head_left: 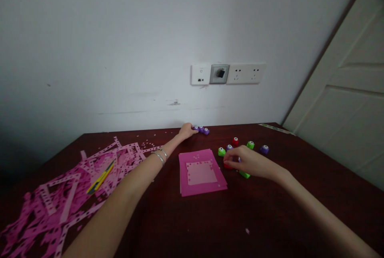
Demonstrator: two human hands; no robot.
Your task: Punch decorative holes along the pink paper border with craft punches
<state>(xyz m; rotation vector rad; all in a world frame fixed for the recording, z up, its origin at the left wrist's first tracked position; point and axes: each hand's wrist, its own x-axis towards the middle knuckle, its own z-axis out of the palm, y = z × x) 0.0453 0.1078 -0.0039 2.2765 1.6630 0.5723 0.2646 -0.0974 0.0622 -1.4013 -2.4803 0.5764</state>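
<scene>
My left hand (187,131) reaches to the far edge of the dark wooden table (270,210) and closes on a small purple paper punch (201,130) near the wall. My right hand (250,163) rests with curled fingers on a red punch (228,166), with a green punch (245,175) under its palm side. Around it stand more small punches: green (221,151), purple (229,147), red (235,141), green (250,145) and purple (264,149). A stack of pink paper sheets (201,172) with a punched square on top lies between my hands.
A heap of punched pink paper strips (60,198) covers the table's left side, with a yellow utility knife (100,178) on it. Wall sockets (228,74) sit above the table. A white door (345,102) stands at the right.
</scene>
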